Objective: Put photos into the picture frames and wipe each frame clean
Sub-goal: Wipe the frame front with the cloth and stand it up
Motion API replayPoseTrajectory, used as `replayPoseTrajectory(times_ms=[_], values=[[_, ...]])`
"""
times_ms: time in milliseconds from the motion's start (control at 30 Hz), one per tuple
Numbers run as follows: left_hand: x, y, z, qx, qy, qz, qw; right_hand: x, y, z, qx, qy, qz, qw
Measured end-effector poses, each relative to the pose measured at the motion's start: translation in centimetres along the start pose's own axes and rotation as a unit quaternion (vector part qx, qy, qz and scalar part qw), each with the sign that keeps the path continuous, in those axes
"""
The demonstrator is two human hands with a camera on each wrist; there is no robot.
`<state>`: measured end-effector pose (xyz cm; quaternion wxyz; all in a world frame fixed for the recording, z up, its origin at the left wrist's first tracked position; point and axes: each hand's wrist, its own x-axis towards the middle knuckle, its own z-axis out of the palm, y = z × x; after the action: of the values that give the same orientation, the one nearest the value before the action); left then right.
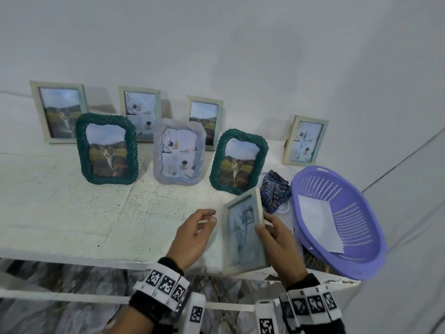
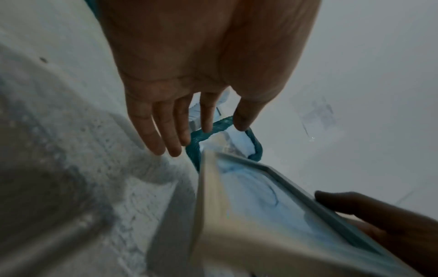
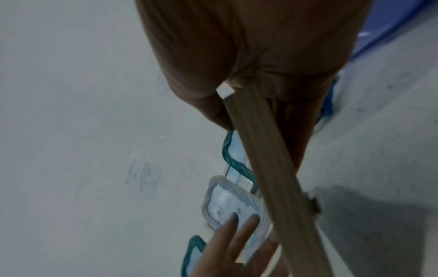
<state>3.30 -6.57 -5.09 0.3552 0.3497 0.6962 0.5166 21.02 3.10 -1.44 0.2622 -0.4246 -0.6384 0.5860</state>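
My right hand [image 1: 269, 237] grips a pale wooden picture frame [image 1: 243, 230] by its right edge, thumb on the front and fingers behind, holding it upright above the table's front edge. The frame [image 2: 260, 215] holds a bluish photo behind glass. In the right wrist view the frame [image 3: 267, 159] runs edge-on across the palm. My left hand [image 1: 199, 227] hovers just left of the frame with fingers relaxed and spread, holding nothing. Several filled frames stand on the table: two green rope frames [image 1: 107, 150] [image 1: 238, 160], a pale lilac frame [image 1: 179, 151] and wooden ones behind.
A blue patterned cloth [image 1: 274, 191] lies beside a purple plastic basket [image 1: 361, 206] holding a white sheet [image 1: 317, 222] at the right. The white table [image 1: 60, 208] ends at a front edge near my wrists. A white wall rises behind.
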Motion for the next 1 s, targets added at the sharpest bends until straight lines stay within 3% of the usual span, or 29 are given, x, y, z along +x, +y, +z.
replayPoseTrajectory(times_ms=[100, 200, 267, 367, 400, 467, 533, 633, 767, 867, 1000], values=[[0.2, -0.6, 0.3, -0.054, -0.001, -0.056, 0.997, -0.2, 0.3, 0.1, 0.140, -0.004, 0.041, 0.989], [0.2, -0.3, 0.2, -0.143, 0.019, -0.064, 0.987, -0.1, 0.5, 1.2, 0.243, -0.033, 0.096, 0.965], [0.2, -0.2, -0.2, -0.165, 0.052, -0.045, 0.984, 0.5, 0.3, 1.6, 0.191, -0.042, 0.096, 0.976], [0.1, -0.1, -1.2, -0.148, 0.078, -0.016, 0.986, 3.0, 0.6, 1.5, -0.063, 0.032, -0.003, 0.998], [0.1, -0.2, -1.5, -0.140, 0.082, -0.012, 0.987, 4.1, 0.7, 1.3, -0.177, 0.065, -0.054, 0.981], [0.0, -0.2, -1.9, -0.128, 0.083, -0.005, 0.988, 6.5, 1.0, 1.1, -0.368, 0.099, -0.123, 0.916], [-0.1, -0.3, -2.1, -0.124, 0.081, -0.004, 0.989, 8.6, 1.0, 1.1, -0.504, 0.093, -0.099, 0.853], [-0.1, -0.7, -2.3, -0.117, 0.083, -0.006, 0.990, 10.7, 1.1, 1.0, -0.631, 0.066, 0.000, 0.773], [-0.1, -1.2, -2.4, -0.118, 0.083, -0.012, 0.989, 11.3, 1.2, 0.4, -0.710, 0.049, 0.011, 0.702], [-0.1, -1.0, -2.6, -0.121, 0.087, -0.007, 0.989, 11.3, 0.9, -0.2, -0.707, 0.042, -0.008, 0.706], [0.1, -0.6, -2.6, -0.118, 0.092, 0.006, 0.989, 8.9, 0.4, 0.0, -0.619, 0.078, -0.030, 0.781]])
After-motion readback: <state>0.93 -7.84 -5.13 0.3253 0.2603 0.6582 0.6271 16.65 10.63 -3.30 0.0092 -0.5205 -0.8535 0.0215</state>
